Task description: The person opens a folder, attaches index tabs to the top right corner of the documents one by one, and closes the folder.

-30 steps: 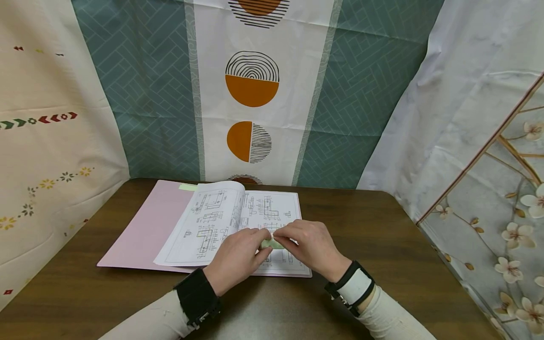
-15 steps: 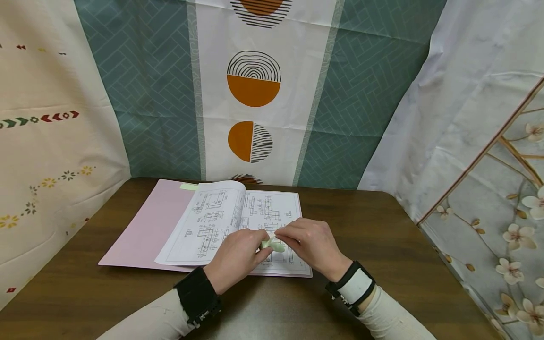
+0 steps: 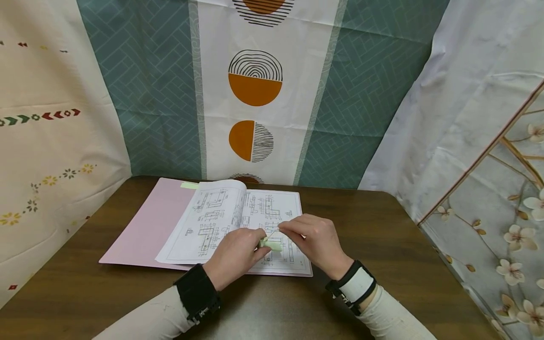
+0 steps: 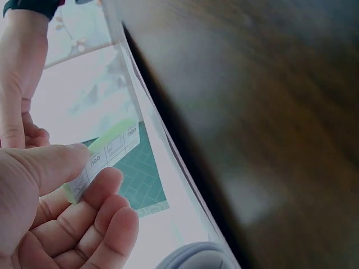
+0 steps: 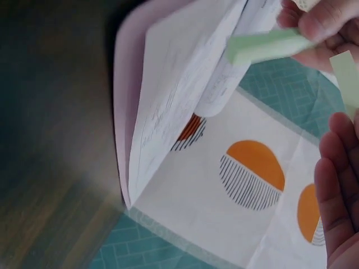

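My left hand (image 3: 235, 252) pinches a small pad of pale green sticky notes (image 3: 273, 245) between thumb and fingers, over the right-hand page. The left wrist view shows the printed backing of this sticky-note pad (image 4: 112, 148). A little to the right and above, my right hand (image 3: 316, 241) pinches a single narrow green sticky note (image 5: 345, 78), which stands apart from the pad in the right wrist view. Under both hands lies an open booklet of technical drawings (image 3: 276, 203) in a pink folder (image 3: 148, 231).
Another green sticky tab (image 3: 189, 185) is at the top of the pink folder's left cover. The brown wooden table (image 3: 361, 222) extends around the folder. Patterned cloths (image 3: 161, 94) hang behind the table and at both sides.
My right hand has moved slightly up and right, away from the pad, with the single sticky note now drawn off it. The left hand stays nearly in place with the pad.
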`<act>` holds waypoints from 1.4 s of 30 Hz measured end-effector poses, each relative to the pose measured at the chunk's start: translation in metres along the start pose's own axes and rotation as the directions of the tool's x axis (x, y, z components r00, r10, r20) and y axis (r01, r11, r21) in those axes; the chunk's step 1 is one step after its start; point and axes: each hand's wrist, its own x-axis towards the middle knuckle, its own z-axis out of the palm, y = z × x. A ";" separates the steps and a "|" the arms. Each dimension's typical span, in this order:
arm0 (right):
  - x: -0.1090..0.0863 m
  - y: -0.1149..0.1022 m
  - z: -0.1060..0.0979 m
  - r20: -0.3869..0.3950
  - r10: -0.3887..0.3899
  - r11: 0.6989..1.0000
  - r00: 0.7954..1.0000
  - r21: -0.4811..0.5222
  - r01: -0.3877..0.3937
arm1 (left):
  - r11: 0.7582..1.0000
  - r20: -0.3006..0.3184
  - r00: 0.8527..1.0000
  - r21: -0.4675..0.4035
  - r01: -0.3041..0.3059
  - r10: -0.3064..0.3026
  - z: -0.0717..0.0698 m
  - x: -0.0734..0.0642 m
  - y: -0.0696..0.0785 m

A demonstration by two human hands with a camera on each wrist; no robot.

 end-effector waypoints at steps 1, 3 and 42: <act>0.000 0.001 0.000 -0.001 0.013 1.000 1.000 -0.001 -0.013 | 1.000 -0.002 1.000 0.006 0.000 0.000 0.000 0.000 -0.001; 0.000 0.003 0.000 0.005 0.033 0.999 0.999 -0.009 -0.033 | 1.000 -0.007 1.000 0.017 0.008 -0.008 -0.002 0.000 -0.001; -0.006 0.015 0.000 0.152 0.221 0.970 0.963 -0.134 -0.202 | 0.904 0.203 0.904 0.136 -0.406 0.376 -0.010 -0.038 -0.001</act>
